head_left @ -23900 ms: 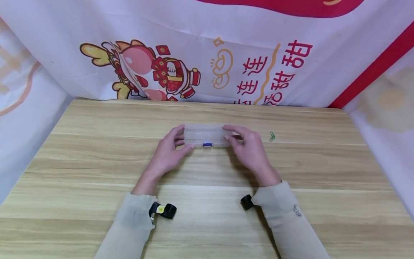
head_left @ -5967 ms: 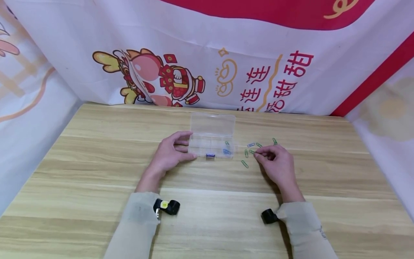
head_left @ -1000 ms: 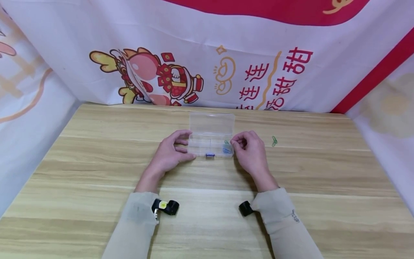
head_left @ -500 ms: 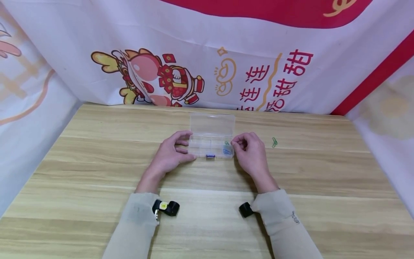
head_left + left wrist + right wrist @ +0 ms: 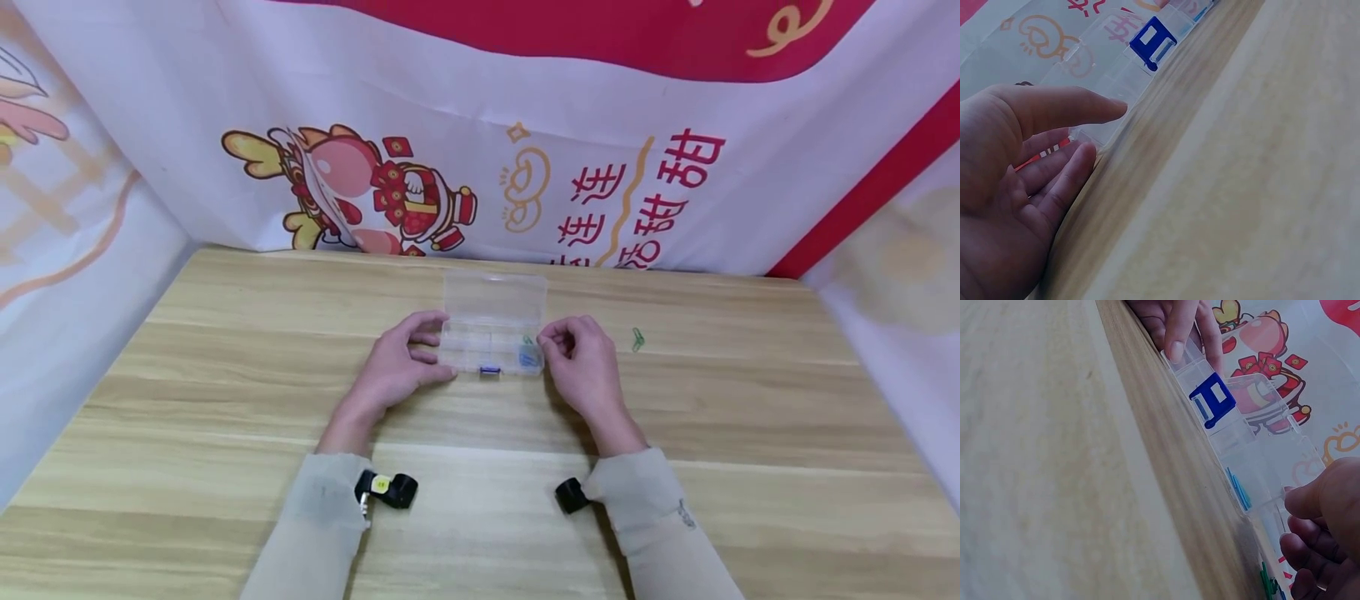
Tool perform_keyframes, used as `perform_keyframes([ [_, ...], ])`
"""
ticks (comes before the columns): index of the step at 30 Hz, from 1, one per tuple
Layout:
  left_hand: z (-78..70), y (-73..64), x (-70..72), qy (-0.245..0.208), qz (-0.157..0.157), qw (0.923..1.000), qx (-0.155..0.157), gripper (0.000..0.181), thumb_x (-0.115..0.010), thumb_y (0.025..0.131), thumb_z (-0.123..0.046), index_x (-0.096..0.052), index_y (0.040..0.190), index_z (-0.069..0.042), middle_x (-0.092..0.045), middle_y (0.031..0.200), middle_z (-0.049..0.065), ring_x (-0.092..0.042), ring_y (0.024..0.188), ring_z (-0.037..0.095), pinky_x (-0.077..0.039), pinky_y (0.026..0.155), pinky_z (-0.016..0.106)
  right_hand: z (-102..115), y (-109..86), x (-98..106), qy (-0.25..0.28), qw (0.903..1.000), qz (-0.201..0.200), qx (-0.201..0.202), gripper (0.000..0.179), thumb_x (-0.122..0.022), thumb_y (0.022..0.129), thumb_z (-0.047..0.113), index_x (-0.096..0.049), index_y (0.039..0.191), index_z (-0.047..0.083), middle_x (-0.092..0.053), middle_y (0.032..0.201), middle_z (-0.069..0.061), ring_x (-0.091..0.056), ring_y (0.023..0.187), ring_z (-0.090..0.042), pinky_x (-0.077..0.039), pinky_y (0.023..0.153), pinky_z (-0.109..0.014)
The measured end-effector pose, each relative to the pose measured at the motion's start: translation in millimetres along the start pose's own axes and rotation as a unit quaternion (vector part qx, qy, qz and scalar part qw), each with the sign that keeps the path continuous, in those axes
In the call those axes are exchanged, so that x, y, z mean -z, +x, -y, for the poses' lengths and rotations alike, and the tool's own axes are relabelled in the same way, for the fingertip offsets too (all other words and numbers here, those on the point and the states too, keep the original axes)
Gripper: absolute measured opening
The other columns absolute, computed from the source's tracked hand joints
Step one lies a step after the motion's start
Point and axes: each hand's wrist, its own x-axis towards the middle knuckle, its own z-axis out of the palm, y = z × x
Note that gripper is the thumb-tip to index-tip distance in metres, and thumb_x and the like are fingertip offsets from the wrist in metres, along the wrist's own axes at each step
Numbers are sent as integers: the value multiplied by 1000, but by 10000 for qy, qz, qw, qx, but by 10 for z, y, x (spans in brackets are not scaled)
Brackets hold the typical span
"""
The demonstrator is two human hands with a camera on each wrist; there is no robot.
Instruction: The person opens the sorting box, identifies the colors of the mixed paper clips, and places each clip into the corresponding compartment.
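Observation:
A clear plastic compartment box (image 5: pixel 465 360) lies on the table with its lid (image 5: pixel 495 297) raised and a blue latch (image 5: pixel 490 371) at the front. Blue paper clips (image 5: pixel 528 357) lie in its front right compartment; a green paper clip (image 5: pixel 528 340) shows behind them. My left hand (image 5: pixel 393 362) grips the box's left end, thumb at the front corner. My right hand (image 5: pixel 585 367) has its curled thumb and index finger at the right wall; whether a clip is between them is hidden. Under that hand, green paper clips (image 5: pixel 1266 581) show in the right wrist view.
Another green paper clip group (image 5: pixel 637 339) lies on the wooden table (image 5: pixel 480 533) to the right of my right hand. A printed cloth (image 5: pixel 300 50) hangs along the table's back edge. A black wrist camera (image 5: pixel 572 496) sits at my right cuff.
The box was shut 23.9 s ago; its lid is up now. Six seconds ago my right hand pinched a green paper clip among loose clips; it has since moved left to the box's right wall.

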Motion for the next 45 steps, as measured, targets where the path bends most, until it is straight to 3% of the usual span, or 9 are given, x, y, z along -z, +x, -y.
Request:
perform_keyframes([
  [17,-2,-7,-12,-5,-15,10000,-85,82,-91,81,-1,-57,153,-21,-62,149,8,-67,121,30,-61,104,42,-78,-8,58,237,9997,-96,22,11,-71,104,18,-73,110,9,-65,113,-8,-61,100,-23,-54,85,-33],
  [24,-28,-3,-14,-2,-23,9999,-98,82,-90,81,-1,-57,153,-21,-62,148,8,-67,121,31,-61,105,44,-238,-58,227,562,9973,-195,-423,14,-71,105,23,-74,111,11,-68,112,-8,-60,101,-22,-51,87,-31],
  [33,13,-18,-5,26,-27,10000,-74,83,-91,80,-1,-57,153,-21,-61,149,9,-67,122,31,-60,106,44,-441,-182,459,508,9932,-278,-1009,22,-71,105,32,-75,115,12,-68,112,-8,-57,100,-20,-50,83,-23],
  [38,14,-23,3,48,-67,9999,-102,81,-90,82,-2,-57,153,-21,-61,147,10,-67,122,31,-60,106,44,-478,-185,506,180,9962,-174,-833,21,-72,104,28,-77,114,10,-68,112,-10,-58,98,-22,-50,83,-26],
  [45,37,-18,-8,25,-20,10000,-72,82,-90,81,-2,-57,154,-21,-62,144,12,-67,121,32,-60,107,45,-460,-171,389,-376,9982,-45,-466,17,-77,100,25,-80,106,10,-69,109,-11,-61,94,-24,-51,80,-32],
])
